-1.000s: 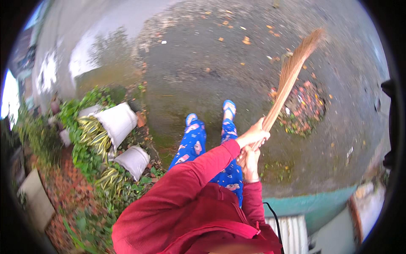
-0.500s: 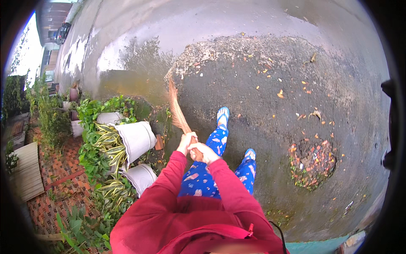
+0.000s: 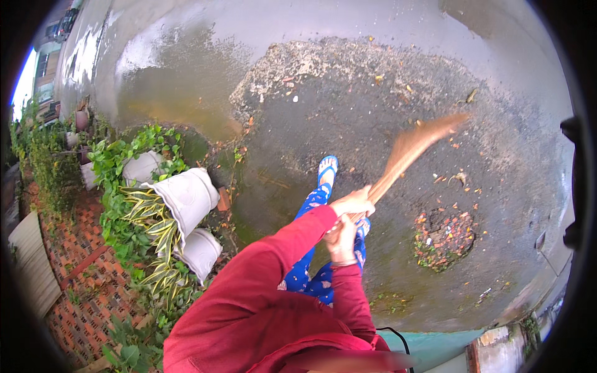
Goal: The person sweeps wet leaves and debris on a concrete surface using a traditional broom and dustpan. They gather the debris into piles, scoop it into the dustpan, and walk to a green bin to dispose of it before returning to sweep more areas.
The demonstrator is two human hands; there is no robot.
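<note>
Brick paving (image 3: 74, 292) occupies the lower left of the frame, bordered by green plants (image 3: 118, 186). Two white pots (image 3: 186, 199) lie tilted among striped yellow-green leaves, left of centre, with a third white pot partly hidden behind foliage above them. Wet pavement (image 3: 348, 93) fills the upper and central frame, scattered with small leaves and debris.

At centre, legs in blue patterned trousers (image 3: 311, 205) extend upward in the frame, ending in a blue sandal (image 3: 327, 166). Red sleeves rise from the lower edge.

Left hand (image 3: 353, 202): grip closed around the broom (image 3: 407, 152) handle, uppermost of the two hands. Right hand (image 3: 342, 239): grip closed on the same handle, just below and touching the left hand; a bracelet shows at the wrist.

Broom location: it runs from the hands at centre diagonally toward the upper right of the frame. Its straw-coloured bristles are blurred and fan out over the pavement right of centre.

Right of centre and lower, a pile of leaves and red-brown litter (image 3: 444, 239) sits on the pavement, apart from the bristles. A teal surface (image 3: 435, 345) lies at the lower right edge.
</note>
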